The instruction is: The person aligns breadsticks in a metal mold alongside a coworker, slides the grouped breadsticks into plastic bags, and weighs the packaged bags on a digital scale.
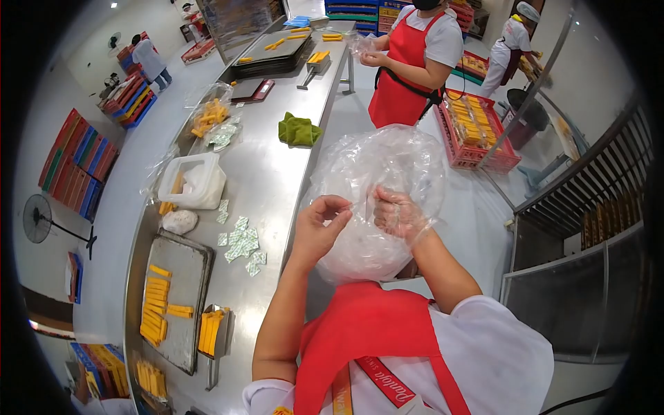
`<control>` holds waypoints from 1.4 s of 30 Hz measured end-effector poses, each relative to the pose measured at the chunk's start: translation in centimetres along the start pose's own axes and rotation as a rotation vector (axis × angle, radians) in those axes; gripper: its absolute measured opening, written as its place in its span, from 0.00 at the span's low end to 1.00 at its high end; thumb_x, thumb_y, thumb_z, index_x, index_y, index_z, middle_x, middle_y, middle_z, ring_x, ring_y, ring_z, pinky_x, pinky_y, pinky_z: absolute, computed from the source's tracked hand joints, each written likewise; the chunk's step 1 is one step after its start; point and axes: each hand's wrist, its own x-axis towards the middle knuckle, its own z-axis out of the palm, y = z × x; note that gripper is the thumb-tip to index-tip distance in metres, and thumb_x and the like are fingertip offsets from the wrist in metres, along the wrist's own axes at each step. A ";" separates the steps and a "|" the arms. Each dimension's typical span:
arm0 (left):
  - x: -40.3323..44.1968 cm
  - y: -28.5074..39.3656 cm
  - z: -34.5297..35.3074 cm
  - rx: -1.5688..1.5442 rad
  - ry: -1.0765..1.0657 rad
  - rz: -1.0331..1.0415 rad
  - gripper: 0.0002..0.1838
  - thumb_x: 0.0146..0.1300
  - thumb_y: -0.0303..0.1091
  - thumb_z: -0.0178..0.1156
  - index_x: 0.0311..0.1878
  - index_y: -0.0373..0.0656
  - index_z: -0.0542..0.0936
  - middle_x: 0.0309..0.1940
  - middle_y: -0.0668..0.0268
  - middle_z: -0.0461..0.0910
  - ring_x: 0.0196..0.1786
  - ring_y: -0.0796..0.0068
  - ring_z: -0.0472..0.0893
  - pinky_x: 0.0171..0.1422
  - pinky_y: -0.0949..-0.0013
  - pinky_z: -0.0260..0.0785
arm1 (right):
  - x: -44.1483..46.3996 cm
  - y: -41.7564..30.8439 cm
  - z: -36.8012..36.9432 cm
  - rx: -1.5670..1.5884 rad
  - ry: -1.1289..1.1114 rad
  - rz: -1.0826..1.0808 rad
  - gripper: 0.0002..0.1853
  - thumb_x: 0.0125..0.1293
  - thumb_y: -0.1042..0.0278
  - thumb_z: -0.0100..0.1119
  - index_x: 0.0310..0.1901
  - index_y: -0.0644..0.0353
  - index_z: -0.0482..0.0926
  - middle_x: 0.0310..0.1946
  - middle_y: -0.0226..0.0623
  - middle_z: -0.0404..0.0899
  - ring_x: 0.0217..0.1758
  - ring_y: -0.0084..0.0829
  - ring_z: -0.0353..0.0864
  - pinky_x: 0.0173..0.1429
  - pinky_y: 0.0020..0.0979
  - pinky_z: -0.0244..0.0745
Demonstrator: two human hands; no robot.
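My left hand (324, 225) is bare and pinches a bit of clear plastic at its fingertips. Close to its right, my right hand (398, 213), in a clear thin glove, has its fingers curled on clear plastic. Both are in front of a large, bulging clear plastic bag (373, 256) beside the steel table (277, 173). To the left on the table lie small green-and-white packets (242, 242). Further left, a dark tray (176, 339) holds yellow sticks (155, 304), and a metal scoop (214, 335) next to it is filled with more sticks.
A white tub (192, 181), a green cloth (299, 130) and a scale (253, 90) stand along the table. Across from me a co-worker (415, 62) in a red apron handles plastic. A red crate (477, 131) of packed sticks sits on the right.
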 end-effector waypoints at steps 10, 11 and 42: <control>-0.2 -1.1 -0.1 0.328 -0.028 0.425 0.06 0.63 0.16 0.64 0.41 0.37 0.83 0.32 0.65 0.82 0.37 0.77 0.80 0.44 0.74 0.71 | 0.0 1.1 0.6 0.132 0.116 -0.004 0.13 0.77 0.55 0.52 0.37 0.51 0.80 0.13 0.19 0.61 0.15 0.21 0.64 0.24 0.28 0.64; -0.3 -1.5 -0.2 0.336 -0.037 0.384 0.08 0.63 0.16 0.62 0.42 0.37 0.85 0.33 0.64 0.82 0.38 0.76 0.81 0.45 0.74 0.72 | -0.2 1.1 0.6 0.124 0.116 -0.020 0.13 0.77 0.55 0.52 0.37 0.51 0.80 0.13 0.19 0.61 0.15 0.21 0.64 0.24 0.28 0.64; 0.5 -2.6 -1.4 0.736 0.087 0.249 0.34 0.54 0.14 0.50 0.67 0.42 0.77 0.68 0.55 0.74 0.50 0.74 0.85 0.38 0.77 0.75 | -1.5 1.5 -1.4 -0.188 0.417 0.086 0.10 0.71 0.58 0.60 0.38 0.56 0.79 0.18 0.24 0.70 0.20 0.22 0.70 0.23 0.23 0.61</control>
